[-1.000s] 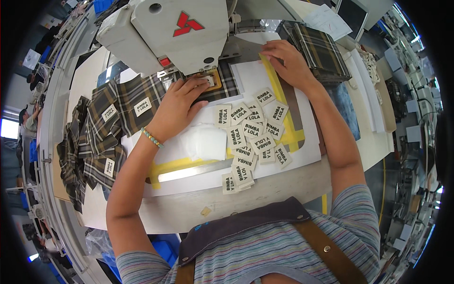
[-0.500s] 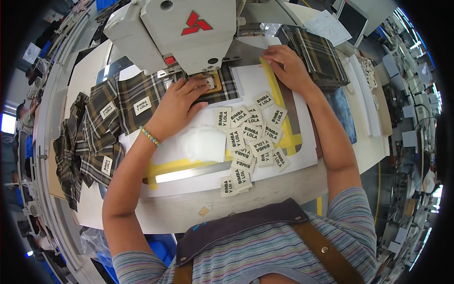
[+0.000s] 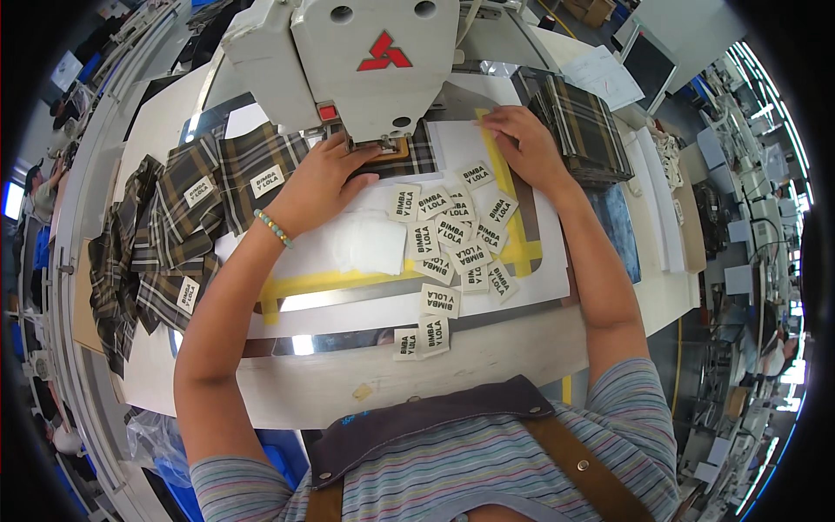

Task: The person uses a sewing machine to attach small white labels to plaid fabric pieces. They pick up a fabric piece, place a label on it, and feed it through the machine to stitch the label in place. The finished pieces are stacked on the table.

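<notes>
My left hand (image 3: 326, 181) lies with fingers stretched out at the clamp (image 3: 393, 151) under the sewing machine head (image 3: 374, 70), over a plaid fabric piece (image 3: 421, 155). The machine head partly hides its fingertips. My right hand (image 3: 524, 148) rests at the right edge of a white sheet (image 3: 330, 317) bordered with yellow tape (image 3: 348, 280), its fingers loosely bent and apart. Several cream fabric labels (image 3: 452, 230) lie loose between my hands. Nearer me, a few labels (image 3: 432, 335) sit past the sheet's front edge.
Plaid pieces bearing labels (image 3: 187, 204) are heaped on the left. A stack of plaid pieces (image 3: 583, 126) stands at the back right, with papers (image 3: 600, 74) and a dark screen (image 3: 648, 65) behind it. Clear plastic (image 3: 156, 448) hangs below the table at lower left.
The taped sheet and most labels have shifted away from me, uncovering a shiny strip in front. Both hands stay close to their places. The whole view has also tilted slightly.
</notes>
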`<state>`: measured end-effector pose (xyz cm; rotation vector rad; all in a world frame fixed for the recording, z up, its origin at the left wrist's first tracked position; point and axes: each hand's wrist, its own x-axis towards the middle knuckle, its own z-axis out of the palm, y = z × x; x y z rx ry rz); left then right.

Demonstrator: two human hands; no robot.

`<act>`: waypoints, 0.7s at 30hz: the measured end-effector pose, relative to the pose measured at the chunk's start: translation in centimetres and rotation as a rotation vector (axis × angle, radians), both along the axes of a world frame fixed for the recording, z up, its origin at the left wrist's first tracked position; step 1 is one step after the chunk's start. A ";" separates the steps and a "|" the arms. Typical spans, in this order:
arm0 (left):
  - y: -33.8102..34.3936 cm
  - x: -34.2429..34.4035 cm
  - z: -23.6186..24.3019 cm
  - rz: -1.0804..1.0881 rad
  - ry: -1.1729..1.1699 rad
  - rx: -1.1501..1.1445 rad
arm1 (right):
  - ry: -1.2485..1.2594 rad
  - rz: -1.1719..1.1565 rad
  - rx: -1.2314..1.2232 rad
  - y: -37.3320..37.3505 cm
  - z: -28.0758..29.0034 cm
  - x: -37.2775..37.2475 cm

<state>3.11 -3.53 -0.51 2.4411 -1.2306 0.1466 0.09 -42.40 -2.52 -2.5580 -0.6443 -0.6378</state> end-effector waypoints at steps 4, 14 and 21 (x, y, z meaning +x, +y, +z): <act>2.1 -0.1 0.4 -0.005 -0.062 -0.028 | 0.031 0.070 0.006 1.5 2.2 -1.2; 4.4 -1.4 1.0 0.120 0.103 -0.101 | 0.178 0.195 -0.191 8.1 2.3 -1.4; 4.3 0.4 -0.2 0.129 0.140 -0.082 | 0.086 0.196 -0.228 7.5 -0.1 -1.4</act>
